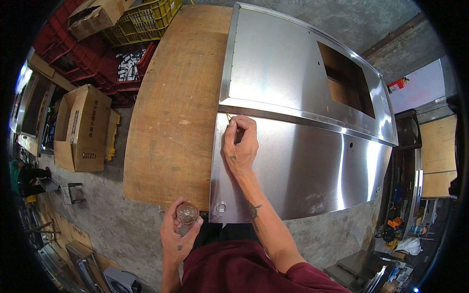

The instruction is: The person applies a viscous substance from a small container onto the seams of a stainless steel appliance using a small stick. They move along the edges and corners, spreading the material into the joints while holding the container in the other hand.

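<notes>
My left hand (pixel 178 234) is wrapped round a small round glass jar (pixel 187 213) near the front edge of the table. What is inside the jar is hard to make out. Between the fingertips of my right hand (pixel 241 141) is a thin yellowish stick (pixel 228 115). Its tip is at the upper left corner of a shiny sheet-metal panel (pixel 278 161), beside the seam with a second metal part. That second part, a large metal box-like piece (pixel 273 63) with a rectangular opening, lies beyond the panel. A round fitting or hole (pixel 221 207) marks the panel's near left corner.
A wooden tabletop (pixel 168 107) carries the metal pieces. To the left on the floor stand an open cardboard box (pixel 90 132), red crates (pixel 93 66) and a yellow crate (pixel 146 22). A person (pixel 29 178) is at the far left. Tools and parts crowd the right side.
</notes>
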